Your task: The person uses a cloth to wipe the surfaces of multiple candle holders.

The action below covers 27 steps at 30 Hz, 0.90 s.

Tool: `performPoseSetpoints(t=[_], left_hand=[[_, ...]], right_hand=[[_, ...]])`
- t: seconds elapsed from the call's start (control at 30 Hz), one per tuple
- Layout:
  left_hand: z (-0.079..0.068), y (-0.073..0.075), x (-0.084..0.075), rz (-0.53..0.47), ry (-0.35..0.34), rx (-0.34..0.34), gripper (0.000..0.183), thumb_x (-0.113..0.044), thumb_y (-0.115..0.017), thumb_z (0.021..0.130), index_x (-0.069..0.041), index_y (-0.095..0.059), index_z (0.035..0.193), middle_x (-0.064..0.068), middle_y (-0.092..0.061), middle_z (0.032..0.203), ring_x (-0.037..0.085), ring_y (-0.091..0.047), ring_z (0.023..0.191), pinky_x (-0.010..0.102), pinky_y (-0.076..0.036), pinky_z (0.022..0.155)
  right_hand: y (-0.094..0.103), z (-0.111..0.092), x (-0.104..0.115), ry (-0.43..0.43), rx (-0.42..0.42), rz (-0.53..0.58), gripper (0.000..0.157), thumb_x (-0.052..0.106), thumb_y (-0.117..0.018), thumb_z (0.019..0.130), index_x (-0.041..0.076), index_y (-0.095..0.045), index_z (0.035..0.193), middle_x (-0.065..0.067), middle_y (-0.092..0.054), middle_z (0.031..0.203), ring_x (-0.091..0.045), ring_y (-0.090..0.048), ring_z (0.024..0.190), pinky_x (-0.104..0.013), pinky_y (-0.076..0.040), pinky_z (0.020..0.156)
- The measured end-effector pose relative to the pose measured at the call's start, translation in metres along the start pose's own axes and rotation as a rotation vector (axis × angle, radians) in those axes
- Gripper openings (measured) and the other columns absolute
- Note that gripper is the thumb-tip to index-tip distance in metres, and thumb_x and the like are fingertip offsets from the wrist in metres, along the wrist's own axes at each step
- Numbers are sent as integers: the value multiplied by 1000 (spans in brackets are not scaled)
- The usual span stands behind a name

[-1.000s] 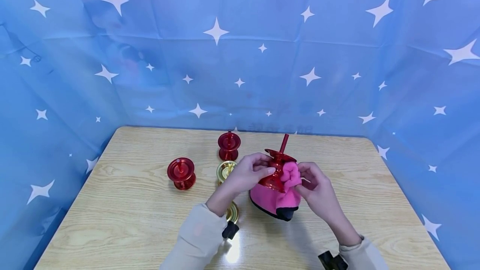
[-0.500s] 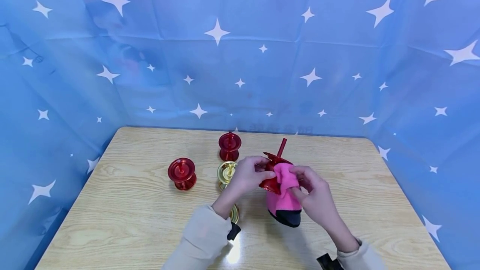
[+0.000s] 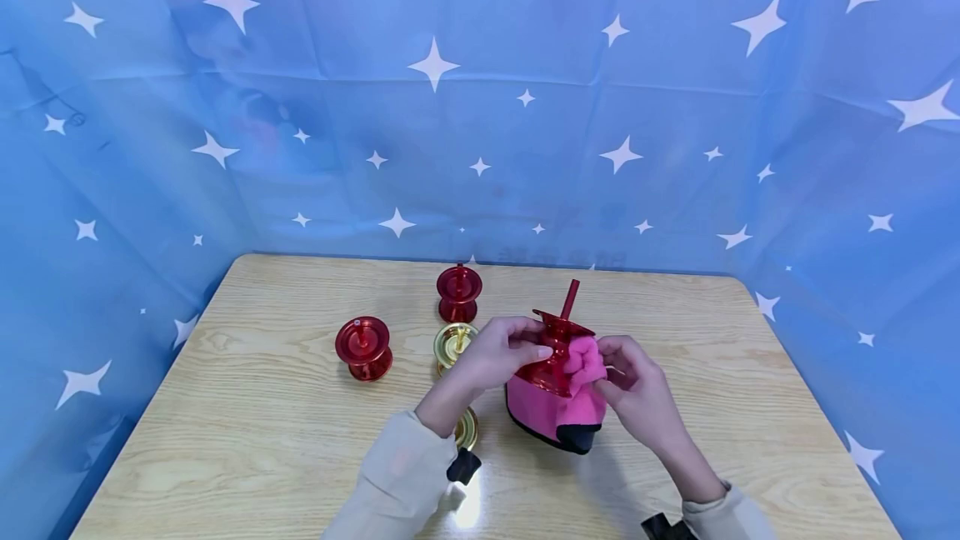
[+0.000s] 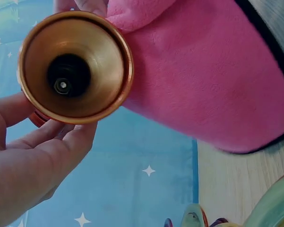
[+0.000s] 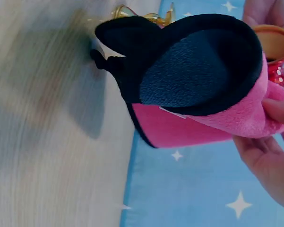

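Note:
My left hand (image 3: 491,355) grips a red metal candle holder (image 3: 555,352) by its narrow waist, holding it raised and slightly tilted. Its long red pin points up. In the left wrist view, the hollow gold-coloured underside of the candle holder (image 4: 101,52) faces the camera, with a nut deep inside. A pink cloth (image 3: 536,413) with black edging hangs from my right hand (image 3: 637,390), whose thumb and fingers pinch a bunched part against the holder's right side. In the right wrist view, a folded corner of the cloth (image 5: 208,123) shows its dark lining.
Two more red candle holders, one on the left (image 3: 363,347) and one at the back (image 3: 458,290), stand on the wooden table (image 3: 262,440). Two gold ones, one farther (image 3: 453,344) and one nearer (image 3: 468,430), are partly covered by the left arm. A blue starry curtain (image 3: 480,107) hangs behind.
Half a second ago the bunched cloth lay farther left across the candle holder's front; now it is back at the right side. The holder sits slightly lower than a second ago.

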<state>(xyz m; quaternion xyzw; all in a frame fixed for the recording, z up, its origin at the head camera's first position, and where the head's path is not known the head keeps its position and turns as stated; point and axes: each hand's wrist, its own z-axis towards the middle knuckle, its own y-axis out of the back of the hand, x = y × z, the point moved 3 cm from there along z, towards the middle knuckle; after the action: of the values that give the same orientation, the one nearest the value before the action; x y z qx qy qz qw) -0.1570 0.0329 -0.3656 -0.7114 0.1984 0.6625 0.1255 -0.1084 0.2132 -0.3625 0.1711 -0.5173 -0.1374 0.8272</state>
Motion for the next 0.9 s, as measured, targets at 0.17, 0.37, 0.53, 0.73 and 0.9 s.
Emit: performPoseSetpoints(t=[0.17, 0.37, 0.53, 0.73, 0.9], left_hand=[[0, -1, 1, 39, 23, -38, 35, -11, -69, 82, 3, -59, 112, 10, -62, 99, 18, -59, 88, 26, -52, 72], [1, -4, -2, 233, -50, -125, 31, -9, -71, 79, 0, -64, 108, 10, -64, 102, 22, -61, 89, 24, -52, 70], [0, -3, -4, 243, -67, -92, 29, -6, -66, 82, 2, -62, 109, 11, -64, 99, 21, -60, 88, 24, -51, 72], [-2, 0, -3, -19, -5, -6, 32, -5, -62, 86, 5, -56, 116, 13, -60, 106, 22, -58, 96, 27, -51, 77], [-2, 1, -4, -25, 9, 4, 34, -5, -66, 83, 4, -56, 114, 10, -60, 101, 19, -58, 91, 27, -52, 75]], right_hand=[[-2, 0, 1, 5, -7, -5, 41, -26, -60, 67, -4, -55, 101, -13, -61, 95, -5, -58, 81, -17, -51, 66], [-7, 0, 20, 178, -18, -175, 50, -28, -66, 59, -1, -59, 100, -11, -61, 98, -11, -60, 76, -12, -49, 66], [-7, -1, 27, 242, -10, -165, 53, -29, -65, 57, 1, -59, 100, -10, -60, 96, -11, -60, 75, -13, -49, 63], [-2, -1, 14, 89, -11, -1, 45, -30, -59, 65, -4, -55, 101, -3, -58, 98, -4, -58, 81, -15, -51, 66], [-3, 0, 10, 54, -16, 7, 42, -29, -59, 66, -4, -54, 100, -2, -58, 97, -4, -58, 80, -15, -51, 66]])
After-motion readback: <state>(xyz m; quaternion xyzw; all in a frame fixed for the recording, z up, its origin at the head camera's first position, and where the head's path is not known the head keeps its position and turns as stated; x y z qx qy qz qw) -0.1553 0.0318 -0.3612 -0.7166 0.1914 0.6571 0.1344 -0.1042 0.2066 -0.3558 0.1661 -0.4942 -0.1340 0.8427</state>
